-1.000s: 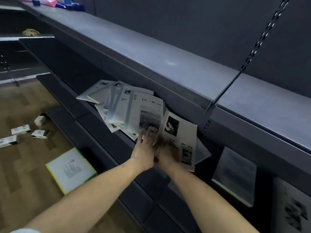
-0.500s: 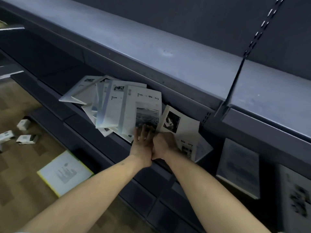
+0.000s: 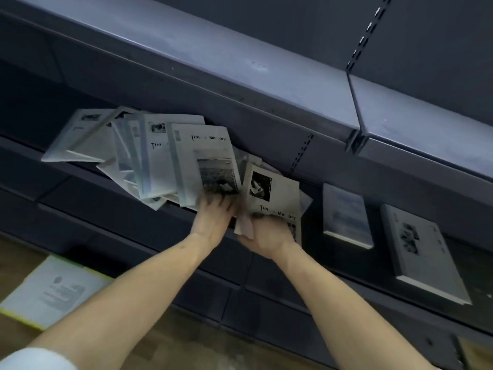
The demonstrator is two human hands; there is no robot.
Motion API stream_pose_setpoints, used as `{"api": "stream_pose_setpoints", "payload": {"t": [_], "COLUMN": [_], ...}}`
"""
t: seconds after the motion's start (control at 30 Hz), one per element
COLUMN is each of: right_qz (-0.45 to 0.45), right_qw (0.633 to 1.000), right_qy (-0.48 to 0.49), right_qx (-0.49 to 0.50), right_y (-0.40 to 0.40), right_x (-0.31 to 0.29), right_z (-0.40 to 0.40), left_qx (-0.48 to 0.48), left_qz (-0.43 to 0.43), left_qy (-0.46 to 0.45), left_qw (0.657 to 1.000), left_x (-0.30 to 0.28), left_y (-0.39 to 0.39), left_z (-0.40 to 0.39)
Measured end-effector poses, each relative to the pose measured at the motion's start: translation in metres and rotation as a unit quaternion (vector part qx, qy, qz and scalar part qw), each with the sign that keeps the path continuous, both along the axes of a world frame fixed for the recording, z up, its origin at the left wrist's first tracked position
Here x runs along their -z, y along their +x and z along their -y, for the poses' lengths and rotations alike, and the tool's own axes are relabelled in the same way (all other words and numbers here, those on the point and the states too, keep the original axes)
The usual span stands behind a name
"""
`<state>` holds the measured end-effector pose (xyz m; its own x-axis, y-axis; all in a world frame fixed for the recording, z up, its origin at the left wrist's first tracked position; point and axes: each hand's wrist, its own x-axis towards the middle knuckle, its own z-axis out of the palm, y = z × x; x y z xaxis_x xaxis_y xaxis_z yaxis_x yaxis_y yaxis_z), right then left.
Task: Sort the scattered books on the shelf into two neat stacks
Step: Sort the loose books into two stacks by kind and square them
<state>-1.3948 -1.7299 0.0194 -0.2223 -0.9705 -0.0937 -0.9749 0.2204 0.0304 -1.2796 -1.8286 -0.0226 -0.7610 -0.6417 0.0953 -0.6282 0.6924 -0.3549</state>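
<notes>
Single view, head-worn wide-angle camera. It looks forward and down along both forearms at a dark shelf unit [image 3: 240,84], close in, at arm's reach. The frame is tilted: shelf edges run diagonally from upper left to lower right. The left hand [image 3: 213,213] and right hand [image 3: 266,233] sit near centre, at the scattered books [image 3: 170,158]. Wood floor [image 3: 16,252] fills the lower left corner. Edges blur slightly. No second view to overlap with.

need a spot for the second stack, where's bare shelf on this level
Bare shelf shows left of the fanned books, and a narrower strip between the right-hand book and the blue book. Crowded around both hands, where covers overlap.
</notes>
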Motion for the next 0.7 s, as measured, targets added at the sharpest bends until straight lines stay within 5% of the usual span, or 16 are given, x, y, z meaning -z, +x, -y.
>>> {"api": "stream_pose_setpoints", "payload": {"t": [0.23,0.5,0.7], "right_qz": [0.007,0.171,0.103], "right_qw": [1.0,0.98,0.99], "right_qy": [-0.003,-0.056,-0.002], "right_qx": [0.021,0.08,0.095], "right_y": [0.013,0.008,-0.015], "right_x": [0.009,0.025,0.052], "right_z": [-0.036,-0.071,-0.094], "left_qx": [-0.083,-0.105,-0.152], "left_qz": [-0.056,-0.181,-0.321], "left_qy": [0.044,0.081,0.106], "left_qw": [0.994,0.975,0.929], "left_x": [-0.021,-0.032,-0.06], "left_y": [0.017,0.003,0.004], "left_z": [0.047,0.013,0.004]}}
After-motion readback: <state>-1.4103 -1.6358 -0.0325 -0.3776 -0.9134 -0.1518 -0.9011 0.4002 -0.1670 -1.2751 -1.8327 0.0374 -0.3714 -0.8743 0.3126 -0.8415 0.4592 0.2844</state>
